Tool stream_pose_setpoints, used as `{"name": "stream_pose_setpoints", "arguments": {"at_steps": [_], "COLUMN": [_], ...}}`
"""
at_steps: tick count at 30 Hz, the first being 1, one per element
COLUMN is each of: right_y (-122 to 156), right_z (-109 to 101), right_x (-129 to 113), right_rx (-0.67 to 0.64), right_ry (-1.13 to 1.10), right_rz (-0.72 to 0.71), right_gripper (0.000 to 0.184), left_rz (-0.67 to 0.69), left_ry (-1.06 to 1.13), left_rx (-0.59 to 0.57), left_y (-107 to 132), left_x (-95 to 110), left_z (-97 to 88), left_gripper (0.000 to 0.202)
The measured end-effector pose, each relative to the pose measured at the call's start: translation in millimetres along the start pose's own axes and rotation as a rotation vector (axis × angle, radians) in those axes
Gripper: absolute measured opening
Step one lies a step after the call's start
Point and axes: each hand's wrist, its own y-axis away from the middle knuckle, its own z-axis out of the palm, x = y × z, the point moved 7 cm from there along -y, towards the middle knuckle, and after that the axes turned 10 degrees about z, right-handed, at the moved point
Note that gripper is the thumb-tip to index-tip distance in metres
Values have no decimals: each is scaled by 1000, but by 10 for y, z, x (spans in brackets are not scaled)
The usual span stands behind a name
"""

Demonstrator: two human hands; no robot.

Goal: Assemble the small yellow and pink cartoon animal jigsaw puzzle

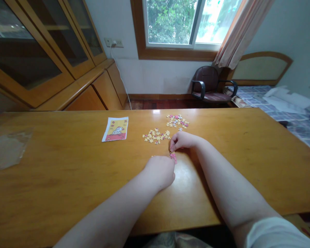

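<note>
Lying on the counter [67, 172] between your hands, the pink puzzle section [173, 157] has its visible long axis running away from you, the far end leaning slightly left. Your right hand [182, 140] brings thumb and finger close together at that far end, though I cannot tell whether they pinch it, while your left hand [161, 172] curls over the near end, its fingertips hidden. Beyond lie two clusters of loose pieces [157, 136], the picture card [116, 130] to their left.
</note>
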Motion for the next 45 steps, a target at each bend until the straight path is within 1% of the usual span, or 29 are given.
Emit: {"name": "stream_pose_setpoints", "arguments": {"at_steps": [3, 9, 15, 20, 27, 34, 38, 40, 42, 43, 44, 45], "right_y": [-15, 4, 28, 10, 7, 25, 17, 16, 8, -1, -14, -26], "right_z": [-2, 16, -4, -4, -4, 11, 9, 11, -3, -27, -68, -124], "right_x": [8, -20, -47, -28, -44, -70, -73, -60, -38, -19, 5, 30], "right_rx": [14, -12, 27, 39, 54, 16, 25, 13, 15, 40, 92, 175], "right_ry": [7, -1, 72, 72, 110, 96, 118, 87, 6, -52, -115, -170], "right_rz": [-24, -5, 16, 33, 21, -3, -16, -26, -31, -23, -11, 0], "right_gripper": [17, 17, 18, 20, 20, 33, 33, 32, 31, 29, 27, 24], "left_rz": [1, 3, 1, 9, 14, 18, 15, 18, 18, 15, 11, 7], "left_ry": [13, -9, 3, 5, 12, 22, 20, 19, 21, 25, 31, 39], "left_rx": [-10, 4, 8, 19, 29, 41, 36, 47, 74, 89, 102, 112], "left_y": [4, 23, 20, 14, 15, 15, 12, 1, -17, -28, -39, -50], "left_x": [4, 25, 15, 15, 9, 2, 2, -3, -23, -39, -59, -81], "left_z": [2, -37, -28, -30, -23, -24, -29, -32, -41, -46, -51, -55], "left_gripper": [42, 40, 41, 42, 40, 36, 36, 35, 34, 34, 33, 33]}}
